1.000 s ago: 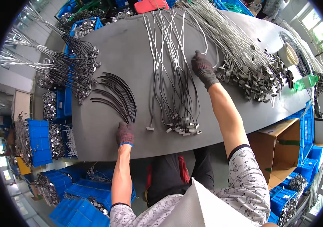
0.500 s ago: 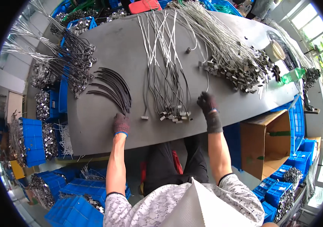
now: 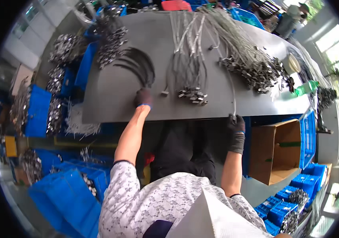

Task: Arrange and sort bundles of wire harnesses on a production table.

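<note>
My right hand, in a dark work glove, is closed on the end of a thin pale cable at the table's front edge. The cable runs away from it toward a large heap of cables with metal connectors. My left hand, gloved too, is at the near end of a curved fan of black tubes; its fingers are blurred, so their grip is unclear. Between the hands, a spread bundle of grey and white cables lies with its connectors toward me.
The grey table has a curved outline. Blue crates with metal parts stand at the left. An open cardboard box sits below the right edge. A green bottle lies at the far right, and a person is behind.
My right hand has drawn toward me, and the cable in it now stretches nearly straight to the table edge. The left hand stays by the black tubes. The whole view has shifted.
</note>
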Tool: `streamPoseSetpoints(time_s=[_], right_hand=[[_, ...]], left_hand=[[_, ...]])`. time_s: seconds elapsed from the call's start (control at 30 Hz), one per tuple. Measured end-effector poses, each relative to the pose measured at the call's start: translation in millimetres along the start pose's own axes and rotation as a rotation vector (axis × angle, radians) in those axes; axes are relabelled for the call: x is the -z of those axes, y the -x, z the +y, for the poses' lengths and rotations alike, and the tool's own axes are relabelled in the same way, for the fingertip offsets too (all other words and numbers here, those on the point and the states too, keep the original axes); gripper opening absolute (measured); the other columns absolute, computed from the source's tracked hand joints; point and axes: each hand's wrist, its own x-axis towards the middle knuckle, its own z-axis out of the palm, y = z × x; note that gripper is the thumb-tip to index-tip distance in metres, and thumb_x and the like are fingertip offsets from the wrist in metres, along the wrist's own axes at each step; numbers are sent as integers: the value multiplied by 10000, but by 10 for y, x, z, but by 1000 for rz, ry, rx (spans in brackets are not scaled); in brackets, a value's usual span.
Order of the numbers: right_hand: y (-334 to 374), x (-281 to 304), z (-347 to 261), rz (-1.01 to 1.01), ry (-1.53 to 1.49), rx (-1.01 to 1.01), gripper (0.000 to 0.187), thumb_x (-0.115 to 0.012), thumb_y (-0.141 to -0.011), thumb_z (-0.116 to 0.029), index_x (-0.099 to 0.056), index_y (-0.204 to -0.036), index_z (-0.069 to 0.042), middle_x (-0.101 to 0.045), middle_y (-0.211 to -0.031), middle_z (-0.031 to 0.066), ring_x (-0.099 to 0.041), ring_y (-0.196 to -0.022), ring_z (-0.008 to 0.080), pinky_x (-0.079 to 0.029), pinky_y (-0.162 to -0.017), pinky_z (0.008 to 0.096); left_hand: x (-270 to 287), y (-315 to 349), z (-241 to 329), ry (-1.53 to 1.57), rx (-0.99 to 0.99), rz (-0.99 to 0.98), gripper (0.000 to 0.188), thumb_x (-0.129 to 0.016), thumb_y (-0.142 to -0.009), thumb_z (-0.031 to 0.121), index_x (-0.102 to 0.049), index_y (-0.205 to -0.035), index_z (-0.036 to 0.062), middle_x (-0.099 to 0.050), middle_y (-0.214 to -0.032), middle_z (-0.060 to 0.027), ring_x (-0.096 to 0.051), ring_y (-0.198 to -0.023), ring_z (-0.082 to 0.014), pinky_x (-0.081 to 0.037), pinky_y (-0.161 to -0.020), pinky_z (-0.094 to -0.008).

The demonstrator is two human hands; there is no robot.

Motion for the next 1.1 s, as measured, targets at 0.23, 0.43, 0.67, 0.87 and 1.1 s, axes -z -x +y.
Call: streamPoseSetpoints(time_s=[0.23, 0.43, 0.67, 0.87, 1.1], right_hand=[[1062, 633, -210, -155, 287, 116, 161, -710, -892, -128, -658, -958, 9, -709, -890, 121, -659, -746, 201, -498, -656, 325], [1727, 1003, -178, 35, -283, -100, 238, -725, -874, -161, -644, -1017, 12, -689, -912, 115, -671, -821, 192, -525, -738, 293], [2190, 1251, 224, 81, 118, -617, 262, -548, -980, -219, -591, -1185, -62, -694, -871, 135, -682, -764, 218, -526, -665, 366], [2942, 1347, 598, -20, 880, -25, 206, -575, -904, -135, -623, -1070, -23, -651, -833, 223, -659, -618, 317, -516, -568, 437], [3502, 1823, 845, -881, 911, -617, 269, -547, -870, -155, -697, -1075, -66, -706, -1021, 221, -683, -979, 388, -545, -821, 463]], left_hand=[[-35, -38, -28, -36, 77, 0, 285, -521, -934, 201, -637, -1160, 71, -656, -1176, -219, -667, -1059, -394, -563, -863, -501], [-110, -134, -71, -59, -88, -32, 299, -517, -931, 248, -732, -1017, 59, -698, -1109, -211, -686, -1021, -374, -559, -865, -488], [-39, -75, -65, -92, -247, 50, 238, -551, -914, 207, -730, -902, 51, -720, -1022, -202, -711, -915, -353, -582, -785, -466], [253, 190, -28, 1710, 333, -379, 19, -670, -873, 86, -651, -870, 81, -692, -831, -90, -692, -738, -205, -599, -644, -341], [-418, 1177, 1285, 1774, -160, -817, 68, -633, -926, 74, -617, -992, 66, -662, -911, -53, -662, -802, -163, -568, -735, -299]])
